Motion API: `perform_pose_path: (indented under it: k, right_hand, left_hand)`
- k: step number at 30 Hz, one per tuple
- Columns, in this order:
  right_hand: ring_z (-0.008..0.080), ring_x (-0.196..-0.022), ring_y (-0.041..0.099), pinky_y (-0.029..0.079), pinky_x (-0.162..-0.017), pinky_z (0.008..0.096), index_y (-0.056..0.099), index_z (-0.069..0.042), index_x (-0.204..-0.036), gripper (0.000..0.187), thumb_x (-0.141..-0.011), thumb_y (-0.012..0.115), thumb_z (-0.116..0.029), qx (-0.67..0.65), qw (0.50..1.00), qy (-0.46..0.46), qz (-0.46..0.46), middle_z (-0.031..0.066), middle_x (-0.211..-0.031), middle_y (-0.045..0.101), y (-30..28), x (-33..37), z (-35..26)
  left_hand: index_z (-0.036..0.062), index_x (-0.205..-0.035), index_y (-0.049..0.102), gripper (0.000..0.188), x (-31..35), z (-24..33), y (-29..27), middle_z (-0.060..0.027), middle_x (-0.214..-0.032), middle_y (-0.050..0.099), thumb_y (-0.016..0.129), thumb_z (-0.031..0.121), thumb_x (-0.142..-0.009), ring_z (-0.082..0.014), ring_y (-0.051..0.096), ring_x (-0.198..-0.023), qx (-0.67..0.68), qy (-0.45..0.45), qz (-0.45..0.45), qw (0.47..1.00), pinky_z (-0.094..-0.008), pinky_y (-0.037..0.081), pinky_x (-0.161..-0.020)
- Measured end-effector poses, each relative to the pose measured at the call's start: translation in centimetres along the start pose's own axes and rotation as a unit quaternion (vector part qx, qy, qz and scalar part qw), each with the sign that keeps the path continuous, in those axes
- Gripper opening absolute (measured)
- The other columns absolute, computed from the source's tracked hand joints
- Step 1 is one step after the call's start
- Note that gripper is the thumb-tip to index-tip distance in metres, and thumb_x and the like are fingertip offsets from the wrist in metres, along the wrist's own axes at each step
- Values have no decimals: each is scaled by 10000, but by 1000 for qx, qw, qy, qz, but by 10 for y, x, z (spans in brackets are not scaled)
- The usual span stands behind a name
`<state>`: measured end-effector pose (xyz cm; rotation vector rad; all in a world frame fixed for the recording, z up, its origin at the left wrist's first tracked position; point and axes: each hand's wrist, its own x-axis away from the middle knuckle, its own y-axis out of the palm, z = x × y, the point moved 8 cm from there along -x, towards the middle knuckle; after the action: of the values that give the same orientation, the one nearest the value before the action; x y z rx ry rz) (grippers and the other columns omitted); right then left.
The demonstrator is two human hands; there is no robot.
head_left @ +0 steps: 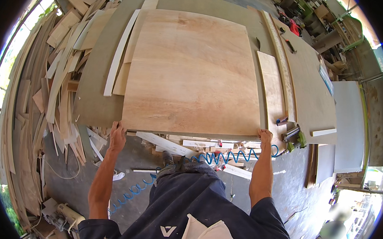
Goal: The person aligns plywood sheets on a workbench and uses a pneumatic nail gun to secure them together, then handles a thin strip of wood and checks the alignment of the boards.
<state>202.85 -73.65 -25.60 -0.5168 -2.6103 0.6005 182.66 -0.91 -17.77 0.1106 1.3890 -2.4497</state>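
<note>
A large, pale plywood panel (pixel 191 76) lies across the workbench (pixel 97 102), its near edge close to the bench's front. My left hand (pixel 118 128) grips the panel's near left corner, fingers closed round the edge. At the near right corner, my right hand (pixel 265 135) is closed on the same panel. Along the panel's left side, a white strip (pixel 121 54) and a wooden board partly show. To the right, a narrow plywood strip (pixel 272 89) and a long wooden batten (pixel 280 63) lie on the bench.
Stacked offcuts and long boards (pixel 59 79) fill the left side. A nail gun (pixel 293 139) rests at the bench's near right corner, with a coiled blue air hose (pixel 223 156) stretching past my body. Scrap wood (pixel 167 144) lies beneath the front edge.
</note>
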Motion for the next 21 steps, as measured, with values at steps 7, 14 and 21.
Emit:
perform_pose_path:
  k: [7, 14, 21]
  right_hand:
    - [82, -502, 461, 353, -453, 239, 627, -40, -768, 143, -827, 722, -129, 39, 998, -1, -58, 5, -612, 542, 12, 2, -13]
    - [87, -522, 464, 361, -464, 247, 601, -60, -750, 122, -840, 672, -102, 6, 997, -29, -70, 1, -641, 545, 11, 0, -3]
    - [268, -702, 607, 504, -693, 368, 611, -1, -965, 261, -705, 629, -13, 284, 926, -247, -33, 117, -757, 615, 15, 29, -45]
  left_hand:
    - [-89, -1054, 551, 254, 4, -6, -5, -219, -980, 491, 524, -101, -802, -416, 511, -926, 23, 0, 4, 1000, -426, 442, -796]
    - [-106, -1084, 540, 279, 7, -11, 2, -231, -1025, 496, 526, -107, -805, -428, 523, -942, -16, -3, -27, 1000, -444, 444, -796]
    - [-109, -1224, 489, 408, 15, -22, 11, -225, -1080, 484, 515, -126, -817, -405, 530, -982, -93, -17, -67, 993, -448, 444, -827]
